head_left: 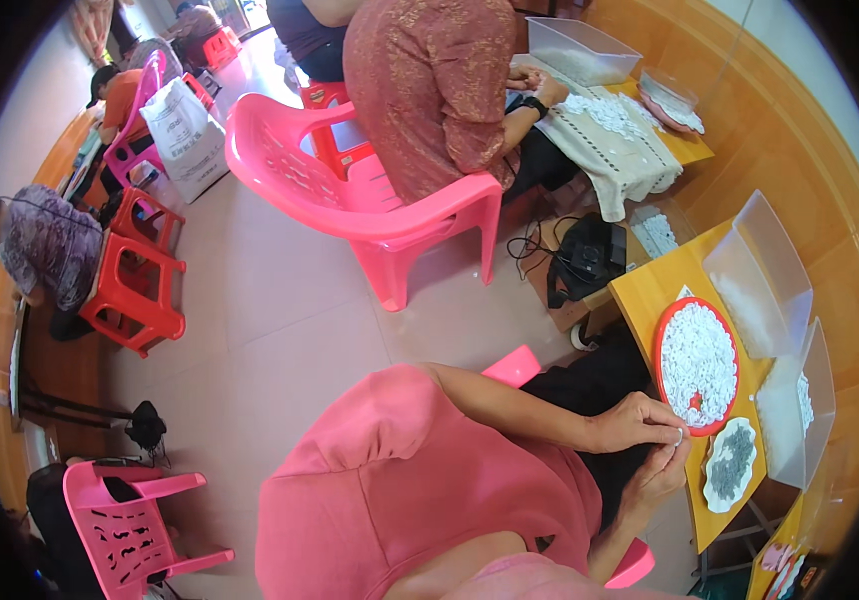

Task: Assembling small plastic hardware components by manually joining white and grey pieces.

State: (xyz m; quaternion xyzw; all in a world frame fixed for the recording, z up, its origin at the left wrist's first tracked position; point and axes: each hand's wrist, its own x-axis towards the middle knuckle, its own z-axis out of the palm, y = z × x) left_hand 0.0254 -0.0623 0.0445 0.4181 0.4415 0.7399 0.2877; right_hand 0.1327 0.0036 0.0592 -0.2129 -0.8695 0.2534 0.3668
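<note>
Both of my hands meet just off the near edge of the yellow table [672, 292]. My left hand [638, 422] is closed in a pinch on a small white piece [683, 434], which is too small to make out further. My right hand [658, 478] has its fingers closed at the same piece from below. Beside my fingertips lies a round red tray [660, 352] heaped with small white pieces [698, 360]. A white scalloped dish [712, 492] holding small dark grey bits [733, 462] sits next to the tray.
Clear plastic bins [788, 262] with white contents line the table's far side, by a wood-panelled wall. Another person [430, 90] works at a cloth-covered table [605, 150] ahead, near a pink armchair [300, 190]. Red stools [140, 290] and other people are at left. A black bag [588, 258] lies below.
</note>
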